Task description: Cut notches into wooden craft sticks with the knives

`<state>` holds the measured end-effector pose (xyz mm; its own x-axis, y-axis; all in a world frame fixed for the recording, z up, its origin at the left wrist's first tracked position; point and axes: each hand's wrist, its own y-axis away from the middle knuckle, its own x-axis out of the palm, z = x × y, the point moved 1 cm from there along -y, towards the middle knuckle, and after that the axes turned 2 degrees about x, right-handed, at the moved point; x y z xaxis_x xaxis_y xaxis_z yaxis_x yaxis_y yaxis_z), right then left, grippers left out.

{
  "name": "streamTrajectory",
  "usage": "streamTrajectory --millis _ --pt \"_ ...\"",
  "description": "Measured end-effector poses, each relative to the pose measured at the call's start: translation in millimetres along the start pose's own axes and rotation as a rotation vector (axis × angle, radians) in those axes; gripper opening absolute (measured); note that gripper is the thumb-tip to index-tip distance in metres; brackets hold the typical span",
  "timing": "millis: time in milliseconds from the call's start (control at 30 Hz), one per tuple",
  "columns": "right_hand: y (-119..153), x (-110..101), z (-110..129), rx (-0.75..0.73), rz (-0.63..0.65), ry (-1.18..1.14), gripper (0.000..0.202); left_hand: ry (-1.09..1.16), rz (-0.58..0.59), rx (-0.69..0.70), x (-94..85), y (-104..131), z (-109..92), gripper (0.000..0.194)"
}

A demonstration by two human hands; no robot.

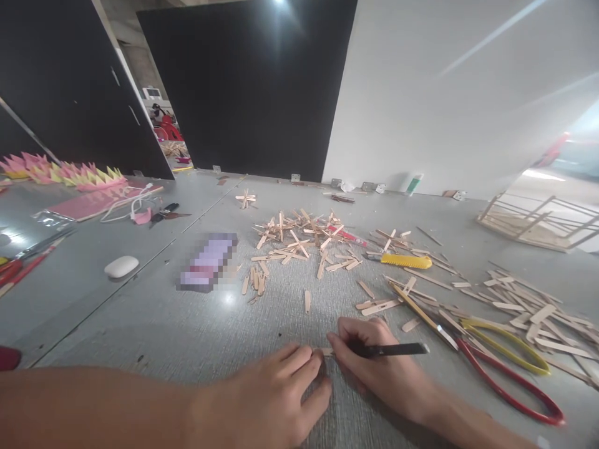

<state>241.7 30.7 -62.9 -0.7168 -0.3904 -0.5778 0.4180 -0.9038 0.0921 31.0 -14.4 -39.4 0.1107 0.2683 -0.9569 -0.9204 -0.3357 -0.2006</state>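
Note:
My right hand [374, 355] is closed around a black pen-like tool [400, 349] whose tip is hidden by the fingers. Beside it, the fingertips of my left hand [281, 390] press a small wooden stick piece [329, 352] against the grey table [163, 340]. A single short wooden piece [307, 301] lies just beyond the hands. Farther back is a loose pile of cut sticks [299, 237], some crossed into star shapes. A yellow cutter [406, 260] rests at the pile's right side.
Pliers with red and yellow handles [510, 386] lie at right, among scattered sticks [538, 318]. At left are a blurred purple object [208, 262], a white case [121, 267] and a cable [135, 202]. A stick frame [538, 224] stands far right; dark panels [253, 87] rise behind.

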Motion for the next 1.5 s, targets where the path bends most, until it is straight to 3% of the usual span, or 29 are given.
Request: streamTrajectory --millis 300,933,1133,1367,1500 --pt "-2 2 -4 -0.121 -0.07 0.061 0.043 -0.051 -0.008 -0.004 -2.1 3 1 0.023" --pt "-3 4 -6 -0.026 -0.033 0.002 0.04 -0.235 -0.075 -0.026 -2.6 10 -14 0.041" --pt "-3 4 -5 -0.005 -0.028 -0.03 0.041 -0.219 -0.149 -0.139 -6.6 13 -23 0.027" --pt "-5 5 -8 0.058 0.009 -0.143 0.041 -0.183 -0.127 -0.069 -7.8 12 -17 0.033" --pt "-8 -5 -4 0.097 0.015 -0.249 0.046 -0.189 -0.107 -0.072 -10.8 12 -14 0.033"
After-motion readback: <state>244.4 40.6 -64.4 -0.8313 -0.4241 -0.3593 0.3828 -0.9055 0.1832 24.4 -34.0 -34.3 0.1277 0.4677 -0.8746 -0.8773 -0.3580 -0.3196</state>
